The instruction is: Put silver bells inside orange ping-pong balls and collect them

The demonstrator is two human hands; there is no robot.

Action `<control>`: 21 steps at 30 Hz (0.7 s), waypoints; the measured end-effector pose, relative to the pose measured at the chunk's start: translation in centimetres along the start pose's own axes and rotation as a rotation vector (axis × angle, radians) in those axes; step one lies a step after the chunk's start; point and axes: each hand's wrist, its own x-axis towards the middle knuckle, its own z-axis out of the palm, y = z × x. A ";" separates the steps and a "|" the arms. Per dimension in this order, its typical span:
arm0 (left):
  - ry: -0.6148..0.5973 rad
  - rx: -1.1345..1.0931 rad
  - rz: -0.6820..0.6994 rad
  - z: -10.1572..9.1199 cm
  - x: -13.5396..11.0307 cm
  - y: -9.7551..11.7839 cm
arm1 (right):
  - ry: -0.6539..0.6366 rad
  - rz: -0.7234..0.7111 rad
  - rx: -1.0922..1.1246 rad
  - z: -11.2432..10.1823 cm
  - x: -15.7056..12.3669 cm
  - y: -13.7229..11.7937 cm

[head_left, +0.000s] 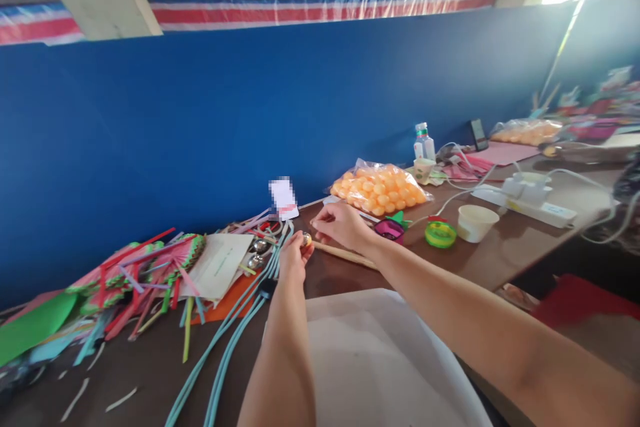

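My left hand (293, 259) pinches a small round bead (306, 239). My right hand (341, 223), just right of it, is pinched shut, on what I cannot tell. Far right, a plastic bag (367, 167) holds orange balls (381, 194).

Orange-ball bag (379, 191) sits back — white cup (477, 221) near.

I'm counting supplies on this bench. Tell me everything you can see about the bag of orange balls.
The bag of orange balls is a clear, crinkled plastic sack stuffed with many small, round, pale-orange balls of like size. It lies slumped on the brown table, close to the blue wall. A small pink and green toy sits just in front of it; whether they touch is unclear. The right hand is near its left end, apart from it.
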 end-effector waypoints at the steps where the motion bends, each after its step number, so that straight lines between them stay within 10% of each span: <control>1: -0.011 -0.011 -0.005 0.0 0.0 0.0 | -0.009 0.017 0.025 1.3 0.8 -0.2; 8: 0.073 -0.097 -0.009 -0.2 0.6 -0.2 | 0.061 0.229 0.318 6.8 5.4 2.3; 21: 0.164 -0.164 0.029 -0.4 1.5 -0.4 | 0.084 0.379 0.436 7.7 6.1 8.4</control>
